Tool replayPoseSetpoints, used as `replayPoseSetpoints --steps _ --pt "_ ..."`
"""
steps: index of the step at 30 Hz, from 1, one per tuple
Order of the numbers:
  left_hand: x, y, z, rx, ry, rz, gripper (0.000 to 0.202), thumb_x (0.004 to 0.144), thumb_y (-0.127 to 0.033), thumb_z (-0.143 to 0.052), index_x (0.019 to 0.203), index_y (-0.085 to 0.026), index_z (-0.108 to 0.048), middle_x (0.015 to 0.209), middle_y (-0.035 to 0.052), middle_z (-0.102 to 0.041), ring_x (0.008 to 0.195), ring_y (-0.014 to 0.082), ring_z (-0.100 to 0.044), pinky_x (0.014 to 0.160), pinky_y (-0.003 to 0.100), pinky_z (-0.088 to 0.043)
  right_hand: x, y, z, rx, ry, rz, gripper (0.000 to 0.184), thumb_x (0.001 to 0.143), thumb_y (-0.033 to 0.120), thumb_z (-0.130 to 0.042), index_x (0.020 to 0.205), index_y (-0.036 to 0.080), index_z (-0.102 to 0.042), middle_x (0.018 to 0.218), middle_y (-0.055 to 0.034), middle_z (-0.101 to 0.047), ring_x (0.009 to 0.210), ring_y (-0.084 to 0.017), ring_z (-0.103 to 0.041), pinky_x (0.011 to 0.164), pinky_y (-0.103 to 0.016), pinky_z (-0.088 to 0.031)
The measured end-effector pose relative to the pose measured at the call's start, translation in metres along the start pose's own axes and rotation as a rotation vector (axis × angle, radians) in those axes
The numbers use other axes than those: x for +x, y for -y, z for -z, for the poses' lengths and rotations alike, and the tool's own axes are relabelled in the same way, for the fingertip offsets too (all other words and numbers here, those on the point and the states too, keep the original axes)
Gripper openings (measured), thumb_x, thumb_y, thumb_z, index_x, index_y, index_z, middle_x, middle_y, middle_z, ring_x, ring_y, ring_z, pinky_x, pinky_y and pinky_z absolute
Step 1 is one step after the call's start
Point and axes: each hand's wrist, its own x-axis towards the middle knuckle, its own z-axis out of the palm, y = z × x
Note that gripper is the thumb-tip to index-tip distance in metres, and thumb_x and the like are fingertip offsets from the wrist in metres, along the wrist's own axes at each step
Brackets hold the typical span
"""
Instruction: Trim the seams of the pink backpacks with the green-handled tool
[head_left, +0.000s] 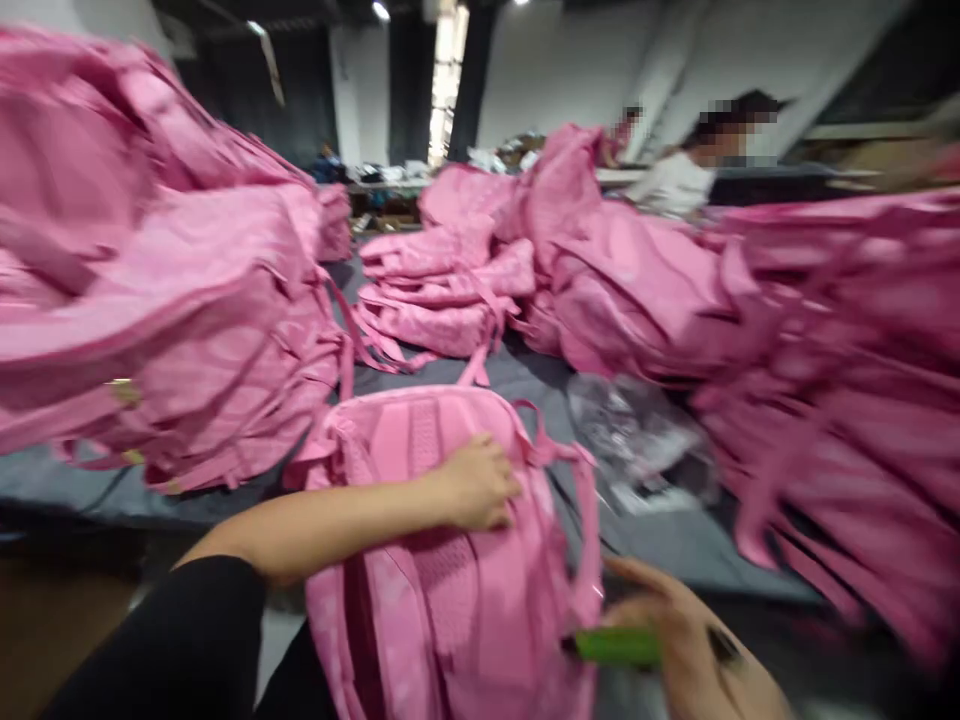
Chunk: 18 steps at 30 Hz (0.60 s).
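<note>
A pink backpack point(450, 600) lies back side up on the grey table point(675, 545), right in front of me. My left hand point(476, 485) rests on its padded back panel, fingers curled against the fabric. My right hand point(694, 645) sits at the bag's lower right, closed around a small green object point(619, 645) beside the bag's shoulder strap point(589, 520). What the green object is stays unclear in the blur.
Tall piles of pink backpacks stand at the left point(165, 300), the middle back point(465, 270) and the right point(825, 380). Crumpled clear plastic wrap point(637, 430) lies on the table. A person in a white top point(675, 180) is behind the far pile.
</note>
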Motion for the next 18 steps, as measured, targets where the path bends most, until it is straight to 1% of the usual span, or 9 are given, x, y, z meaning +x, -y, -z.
replayPoseSetpoints --steps 2,5,8,9,10,12,15,16,18 --pt "-0.002 0.000 -0.005 -0.055 -0.026 0.040 0.029 0.080 -0.044 -0.071 0.087 -0.016 -0.070 0.087 0.0105 -0.071 0.091 0.0264 -0.061 0.096 0.045 -0.040 0.002 0.024 0.000 0.110 0.100 -0.050 0.082 0.083 0.084 -0.031 0.089 0.015 -0.074 0.043 0.0000 -0.049 0.034 -0.015 -0.046 0.033 -0.025 -0.037" --pt "-0.002 0.006 -0.018 -0.108 -0.062 0.062 0.032 0.076 -0.042 -0.076 0.087 -0.013 -0.069 0.088 0.0125 -0.069 0.095 0.0300 -0.059 0.103 0.053 -0.037 0.011 0.030 -0.013 0.223 -0.066 -0.070 0.090 0.082 0.088 -0.025 0.090 0.012 -0.073 0.047 0.0006 -0.050 0.034 -0.012 -0.043 0.034 -0.024 -0.033" --pt "-0.007 0.004 -0.025 -0.116 -0.116 0.057 0.029 0.076 -0.040 -0.077 0.090 -0.016 -0.067 0.094 0.0082 -0.066 0.103 0.0287 -0.057 0.114 0.056 -0.030 0.015 0.020 -0.028 0.170 -0.328 0.073 0.078 0.088 0.080 -0.031 0.093 0.013 -0.071 0.053 0.0008 -0.052 0.041 -0.013 -0.049 0.040 -0.026 -0.040" --pt "-0.010 0.002 -0.026 -0.118 -0.133 0.057 0.027 0.077 -0.038 -0.076 0.091 -0.017 -0.066 0.095 0.0068 -0.065 0.104 0.0279 -0.056 0.116 0.056 -0.028 0.015 0.017 -0.033 0.117 -0.380 0.151 0.071 0.090 0.075 -0.036 0.095 0.014 -0.071 0.057 -0.0002 -0.056 0.046 -0.015 -0.053 0.046 -0.027 -0.044" --pt "-0.012 0.001 -0.026 -0.124 -0.147 0.056 0.024 0.079 -0.036 -0.075 0.091 -0.018 -0.065 0.096 0.0058 -0.064 0.105 0.0271 -0.055 0.117 0.057 -0.028 0.015 0.015 -0.039 0.051 -0.387 0.226 0.063 0.091 0.071 -0.042 0.097 0.015 -0.071 0.062 -0.0018 -0.061 0.053 -0.016 -0.058 0.054 -0.029 -0.048" --pt "-0.015 -0.001 -0.026 -0.144 -0.164 0.049 0.018 0.082 -0.033 -0.071 0.090 -0.018 -0.064 0.095 0.0050 -0.063 0.106 0.0261 -0.054 0.118 0.057 -0.029 0.016 0.015 -0.049 -0.092 -0.265 0.318 0.047 0.090 0.060 -0.055 0.099 0.016 -0.071 0.077 -0.0052 -0.069 0.068 -0.018 -0.065 0.068 -0.030 -0.052" --pt "-0.014 -0.002 -0.028 -0.169 -0.176 0.044 0.012 0.085 -0.028 -0.067 0.090 -0.018 -0.064 0.096 0.0051 -0.064 0.109 0.0260 -0.054 0.118 0.057 -0.031 0.020 0.019 -0.058 -0.231 0.014 0.311 0.032 0.090 0.047 -0.063 0.102 0.019 -0.071 0.088 -0.0063 -0.071 0.078 -0.018 -0.067 0.074 -0.028 -0.050" --pt "-0.014 -0.002 -0.029 -0.176 -0.178 0.051 0.011 0.084 -0.026 -0.067 0.091 -0.018 -0.064 0.099 0.0056 -0.065 0.112 0.0264 -0.053 0.118 0.057 -0.031 0.023 0.019 -0.059 -0.243 0.070 0.291 0.030 0.091 0.045 -0.062 0.104 0.020 -0.071 0.091 -0.0063 -0.071 0.081 -0.018 -0.067 0.076 -0.028 -0.050" --pt "-0.014 -0.002 -0.033 -0.187 -0.201 0.066 0.011 0.084 -0.024 -0.068 0.092 -0.017 -0.065 0.105 0.0067 -0.066 0.118 0.0271 -0.052 0.118 0.055 -0.031 0.027 0.018 -0.059 -0.196 0.077 0.229 0.028 0.091 0.044 -0.062 0.104 0.020 -0.071 0.092 -0.0063 -0.072 0.083 -0.018 -0.067 0.077 -0.028 -0.050"
